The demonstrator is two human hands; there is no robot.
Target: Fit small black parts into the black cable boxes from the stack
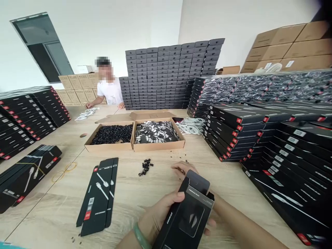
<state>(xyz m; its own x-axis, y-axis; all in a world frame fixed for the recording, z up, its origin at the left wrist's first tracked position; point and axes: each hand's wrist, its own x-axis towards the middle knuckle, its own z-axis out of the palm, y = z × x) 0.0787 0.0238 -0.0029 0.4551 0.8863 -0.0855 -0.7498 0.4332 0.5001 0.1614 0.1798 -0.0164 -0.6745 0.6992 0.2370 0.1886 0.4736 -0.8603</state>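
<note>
Black cardboard box (188, 214) pinched firmly between left hand (158, 216) and right hand (184, 168).

Head-worn view, looking forward and down, close above left hand (158, 218), right hand (184, 168)

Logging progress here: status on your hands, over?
Left hand gripping black carton. Right hand at carton's top end, partly hidden behind it. Small black parts on table beyond, not touching carton.

Left wrist (131, 242) circled by smooth, rounded pale green bangle (140, 237); right forearm (246, 226) bare, sleeveless; thumbnail (181, 194) short, unpainted.
</note>
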